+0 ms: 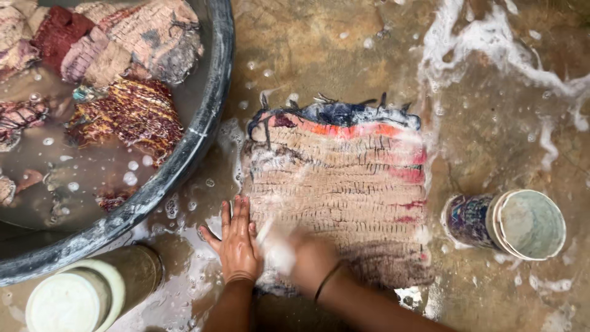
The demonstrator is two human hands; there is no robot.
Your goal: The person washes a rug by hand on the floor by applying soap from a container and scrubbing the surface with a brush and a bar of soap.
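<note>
Head view: left hand (238,241) pressed flat, fingers together, on a soapy woven tan-and-red cloth (344,184) on the wet stone floor (491,123); blurred right hand (307,258), grip unclear, at six o'clock.

1. Floor (344,49): brown stone or concrete, wet, with white suds streaked at upper right.
2. Cloth (344,178): folded, woven, lying flat on the floor at centre, soaked and soapy.
3. Basin (196,141): dark, round, at left.
4. Cup (507,222): on its side, right of the cloth.
5. Jar (92,289): lying at lower left, touching the basin.
</note>
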